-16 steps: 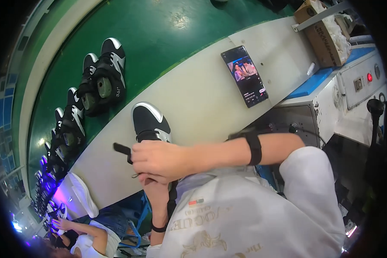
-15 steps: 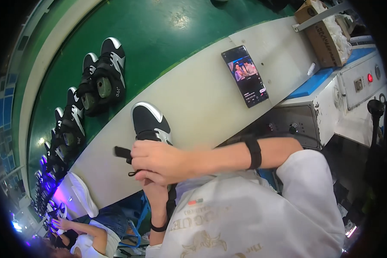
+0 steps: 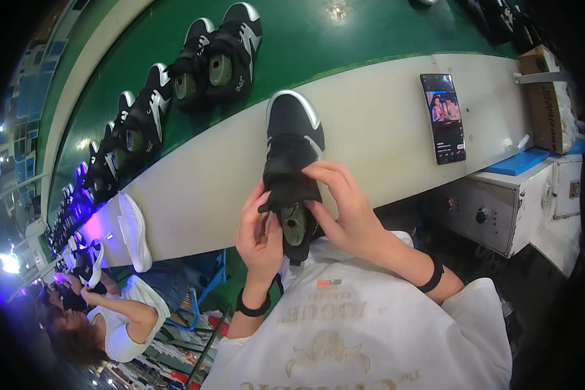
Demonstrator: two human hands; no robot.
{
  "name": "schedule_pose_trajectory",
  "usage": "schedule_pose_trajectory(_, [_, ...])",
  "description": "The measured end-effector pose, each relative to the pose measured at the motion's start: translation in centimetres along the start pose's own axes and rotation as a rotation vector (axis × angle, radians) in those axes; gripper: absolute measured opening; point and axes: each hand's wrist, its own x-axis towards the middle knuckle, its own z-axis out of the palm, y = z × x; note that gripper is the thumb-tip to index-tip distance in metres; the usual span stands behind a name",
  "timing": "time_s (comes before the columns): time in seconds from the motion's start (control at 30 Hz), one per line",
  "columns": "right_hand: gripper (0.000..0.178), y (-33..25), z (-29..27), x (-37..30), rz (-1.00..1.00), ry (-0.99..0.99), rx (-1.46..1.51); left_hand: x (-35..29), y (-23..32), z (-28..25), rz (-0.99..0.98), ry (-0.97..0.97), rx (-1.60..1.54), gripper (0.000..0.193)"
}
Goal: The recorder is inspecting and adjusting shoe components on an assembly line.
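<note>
**Both hands on a black shoe's flap**

Black shoe (image 3: 296, 117), silver-trimmed, upright on white bench (image 3: 383, 130); toe far, heel at near edge. Green insert (image 3: 294, 229) shows in its opening. Left hand (image 3: 260, 237): fingers bent, partly closed, tips by left edge of black flap (image 3: 291, 182); can't tell if it pinches. Right hand (image 3: 348, 208): half open, thumb and forefinger apart, tips touching flap's right side; firmness of hold can't be told. Phone (image 3: 445, 123) lies right, screen lit. White sole (image 3: 134, 234) left, near edge. Shoe row (image 3: 136, 133) on green surface (image 3: 331, 39), far side, running left. Co-worker (image 3: 127, 318) near left.
</note>
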Motion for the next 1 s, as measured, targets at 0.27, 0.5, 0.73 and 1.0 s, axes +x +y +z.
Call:
schedule_pose_trajectory(0.27, [0.024, 1.8, 0.7, 0.4, -0.379, 0.067, -0.272, 1.0, -0.1, -0.2, 0.223, -0.082, 0.512, 0.037])
schedule_pose_trajectory(0.5, [0.018, 2.7, -2.3, 3.7, -0.619, -0.223, -0.309, 0.2, 4.5, 1.9, 0.131, -0.229, 0.685, 0.057])
schedule_pose_trajectory(0.73, [0.023, -0.1, -4.1, 5.5, -0.184, -0.372, -0.118, 2.1, 5.5, -0.8, 0.069, -0.236, 0.724, 0.042])
schedule_pose_trajectory(1.0, [0.026, -0.2, 1.4, 7.5, -0.371, -0.238, 0.133, 2.8, 2.8, -1.1, 0.135, 0.089, 0.819, 0.03])
